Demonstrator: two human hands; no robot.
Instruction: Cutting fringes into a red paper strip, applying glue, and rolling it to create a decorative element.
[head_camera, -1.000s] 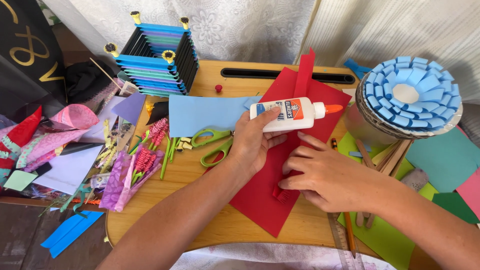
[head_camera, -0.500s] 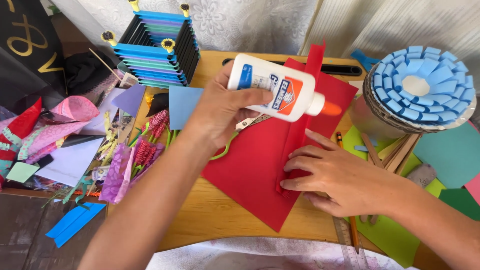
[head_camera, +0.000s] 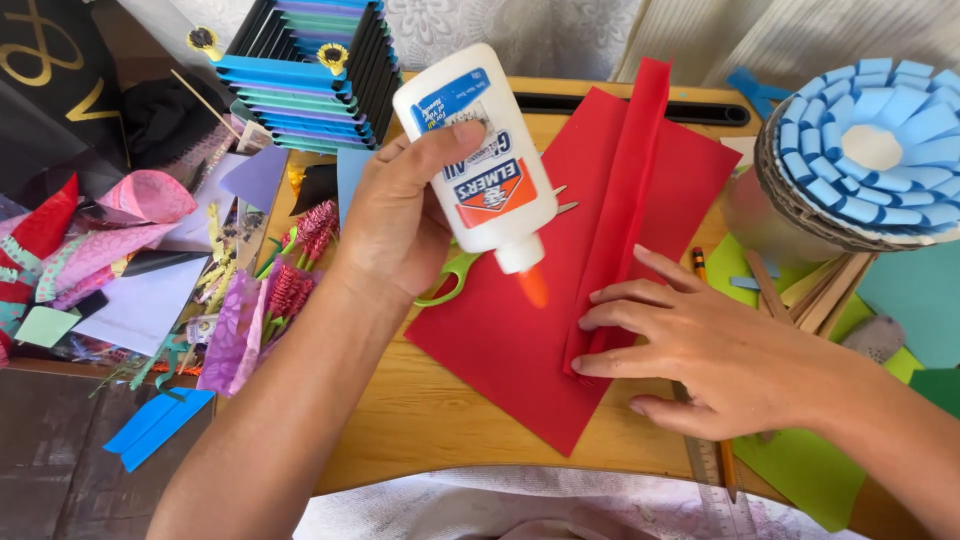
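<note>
My left hand (head_camera: 400, 225) grips a white glue bottle (head_camera: 478, 150), tilted so that its orange tip (head_camera: 533, 287) points down just above a red paper sheet (head_camera: 520, 340). The sheet lies on a small wooden table (head_camera: 420, 420) and has a long raised fold (head_camera: 620, 200) running from near to far. My right hand (head_camera: 700, 350) lies flat on the sheet, its fingertips pressing the near end of the fold.
Green-handled scissors (head_camera: 450, 280) lie partly under the bottle. A blue and black paper stack (head_camera: 310, 70) stands at the back left. A blue paper flower on a round base (head_camera: 860, 150) sits at right. Pink and purple paper flowers (head_camera: 270, 300) and scraps crowd the left side. Pencil (head_camera: 700, 265) and green sheets (head_camera: 800, 470) lie right.
My left hand has lifted the glue bottle off the table and tipped it nozzle-down over the red sheet. My right hand has stayed on the fold.
</note>
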